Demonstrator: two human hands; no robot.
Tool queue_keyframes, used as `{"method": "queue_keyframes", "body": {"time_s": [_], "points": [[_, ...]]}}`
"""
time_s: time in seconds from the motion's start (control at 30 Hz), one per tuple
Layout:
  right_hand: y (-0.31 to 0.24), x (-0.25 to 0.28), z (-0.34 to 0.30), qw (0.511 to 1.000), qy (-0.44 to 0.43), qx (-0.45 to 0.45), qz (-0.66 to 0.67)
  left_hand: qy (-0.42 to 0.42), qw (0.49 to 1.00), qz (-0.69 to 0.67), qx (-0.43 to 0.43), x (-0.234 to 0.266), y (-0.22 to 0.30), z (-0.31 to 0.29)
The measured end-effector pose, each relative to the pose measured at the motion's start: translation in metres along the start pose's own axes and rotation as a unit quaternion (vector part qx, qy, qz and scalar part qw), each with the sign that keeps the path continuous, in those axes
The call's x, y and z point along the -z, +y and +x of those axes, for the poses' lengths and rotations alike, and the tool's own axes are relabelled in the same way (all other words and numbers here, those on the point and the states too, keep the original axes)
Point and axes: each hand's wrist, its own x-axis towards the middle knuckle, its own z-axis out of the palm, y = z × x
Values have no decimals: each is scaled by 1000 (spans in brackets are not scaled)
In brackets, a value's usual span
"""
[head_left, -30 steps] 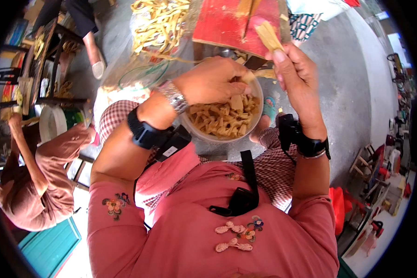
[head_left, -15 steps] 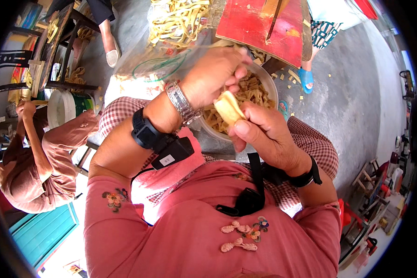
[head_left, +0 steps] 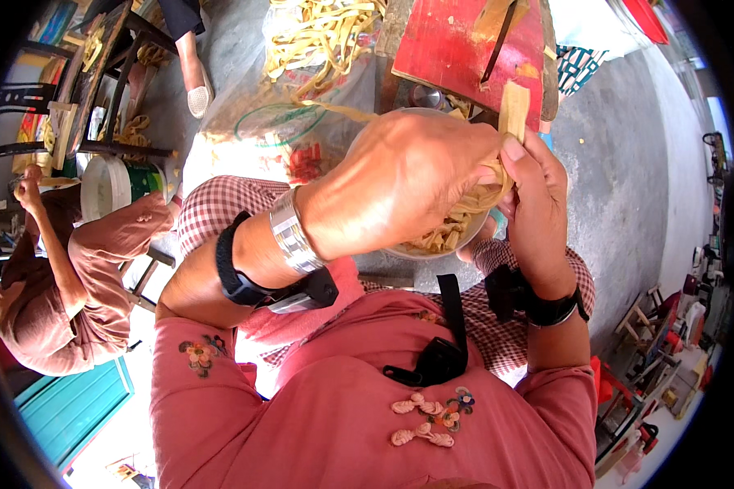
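Note:
My right hand is closed on a flat, pale yellow strip, thumb on its face. The strip's upper end stands up in front of the red board's near right corner. My left hand is curled against the right one, its fingertips gripping the strip lower down; most of its fingers are hidden. Another stretch of strip runs from the pile to behind my left hand; whether it is the same strip I cannot tell. Beneath both hands stands a round bowl of cut yellow pieces, partly covered by them.
A dark upright blade stands on the red board. Clear plastic sheeting lies under the pile. At the left a person in brown sits beside a white bucket. Another person's foot is at the upper left.
Both hands have moved right, my right hand also up toward the board. The folded yellow piece over the bowl gives way to an upright strip end. A strip now stretches out from the pile.

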Motion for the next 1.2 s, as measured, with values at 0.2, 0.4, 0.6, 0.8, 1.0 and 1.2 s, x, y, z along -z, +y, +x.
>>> {"method": "queue_keyframes", "body": {"time_s": [0.2, 0.4, 0.6, 0.8, 1.0, 1.2], "points": [[3, 6, 0, 994, -100, -11, -31, 6, 993, 115, -11, 8, 16, 1], [-8, 10, 0, 990, -127, 46, -50, -27, 999, 20, 26, 6, 3, 1], [4, 15, 4, 935, -88, 270, -211, -61, 827, -494, 264, 15, 3, 8], [10, 14, 7, 965, -64, 207, -146, -88, 876, -421, 219, 11, 2, 6], [17, 14, 7, 988, -51, 128, -72, -34, 987, -121, 95, -2, -9, 5], [17, 4, 8, 991, -30, 130, -26, -27, 957, -256, 137, -20, -19, -2]]}}
